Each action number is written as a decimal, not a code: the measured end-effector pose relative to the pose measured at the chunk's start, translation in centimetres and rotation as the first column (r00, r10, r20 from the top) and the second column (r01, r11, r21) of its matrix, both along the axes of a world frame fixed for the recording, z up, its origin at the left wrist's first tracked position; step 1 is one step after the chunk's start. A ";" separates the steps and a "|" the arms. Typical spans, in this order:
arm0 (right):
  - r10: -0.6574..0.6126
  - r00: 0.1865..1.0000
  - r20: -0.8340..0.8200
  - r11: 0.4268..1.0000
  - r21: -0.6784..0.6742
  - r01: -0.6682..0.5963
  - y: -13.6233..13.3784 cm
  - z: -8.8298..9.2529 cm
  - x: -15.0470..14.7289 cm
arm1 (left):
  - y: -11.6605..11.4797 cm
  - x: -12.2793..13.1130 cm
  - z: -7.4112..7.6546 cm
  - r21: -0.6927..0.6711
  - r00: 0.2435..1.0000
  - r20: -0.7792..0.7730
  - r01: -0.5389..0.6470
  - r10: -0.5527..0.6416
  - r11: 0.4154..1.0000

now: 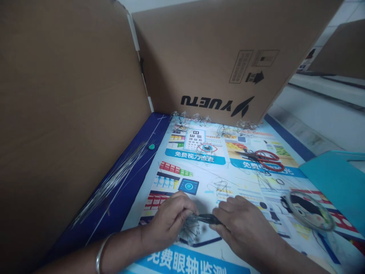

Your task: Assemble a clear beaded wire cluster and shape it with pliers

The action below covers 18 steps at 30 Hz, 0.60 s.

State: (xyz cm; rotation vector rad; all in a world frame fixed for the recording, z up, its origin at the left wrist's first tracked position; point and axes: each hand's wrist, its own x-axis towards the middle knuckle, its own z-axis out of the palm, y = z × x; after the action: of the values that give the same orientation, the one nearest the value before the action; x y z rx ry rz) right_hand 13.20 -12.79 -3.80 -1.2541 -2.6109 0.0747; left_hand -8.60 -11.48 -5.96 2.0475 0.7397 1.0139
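My left hand [168, 220] is closed around a small clear bead-and-wire piece [190, 230] that rests on the printed poster [199, 179]. My right hand [242, 224] is closed on dark pliers [207, 218], whose tip points left into that piece. The two hands sit close together near the poster's front edge. A metal bangle [100, 253] circles my left wrist.
Red-handled scissors [266, 159] lie at the right back. A bundle of thin wires [114, 182] lies along the left cardboard wall [65, 114]. Finished clear bead pieces [205, 120] line the back cardboard box [216, 57]. A clear round lid [309, 210] and a teal sheet [339, 182] lie right.
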 end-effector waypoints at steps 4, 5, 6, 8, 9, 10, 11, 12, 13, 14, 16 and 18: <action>-0.006 1.000 0.000 1.000 0.004 0.006 0.1 -0.2 0.0 | 0.0 0.0 -0.1 -0.029 1.000 0.011 -0.016 0.016 0.999; -0.010 1.000 0.000 1.000 0.013 0.010 0.1 -0.2 0.0 | 0.0 0.0 -0.1 -0.040 1.000 0.013 -0.022 0.023 0.999; -0.013 1.000 -0.003 1.000 0.021 0.013 0.2 -0.1 0.0 | 0.0 0.0 -0.1 -0.048 1.000 0.013 -0.027 0.028 0.998; -0.013 1.000 -0.016 1.000 0.018 0.014 0.2 0.0 -0.1 | 0.0 0.0 -0.1 -0.060 0.999 0.011 -0.030 0.031 0.998; -0.014 1.000 -0.024 1.000 0.009 0.014 0.2 0.1 -0.1 | 0.0 0.1 0.0 -0.063 0.999 0.014 -0.032 0.033 0.997; -0.016 0.999 -0.033 1.000 -0.002 0.016 0.2 0.2 -0.1 | 0.0 0.1 0.0 -0.064 0.999 0.020 -0.032 0.034 0.997; -0.019 0.999 -0.040 1.000 -0.014 0.018 0.2 0.2 0.0 | 0.0 0.1 0.0 -0.064 0.999 0.026 -0.033 0.034 0.997; -0.022 0.999 -0.043 0.999 -0.024 0.021 0.2 0.2 0.0 | 0.0 0.1 0.1 -0.062 0.999 0.030 -0.033 0.035 0.998; -0.024 0.999 -0.045 0.999 -0.034 0.023 0.2 0.2 0.0 | 0.0 0.1 0.1 -0.061 0.999 0.031 -0.034 0.036 0.998; -0.027 0.999 -0.044 0.999 -0.043 0.025 0.2 0.2 0.0 | 0.0 0.1 0.1 -0.059 0.999 0.030 -0.035 0.037 0.998; -0.029 0.999 -0.037 0.997 -0.069 0.026 0.1 0.2 0.1 | 0.0 0.1 0.1 -0.053 0.999 0.027 -0.032 0.034 0.998; -0.028 0.999 -0.019 0.994 -0.102 0.026 0.2 0.2 0.1 | 0.1 0.1 0.1 -0.045 0.999 0.027 -0.030 0.031 0.999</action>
State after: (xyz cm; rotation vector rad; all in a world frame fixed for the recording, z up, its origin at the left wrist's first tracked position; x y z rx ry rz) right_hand 13.26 -12.59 -3.58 -1.3139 -2.6015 0.2173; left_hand -8.49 -11.40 -5.86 1.9854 0.7749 1.0318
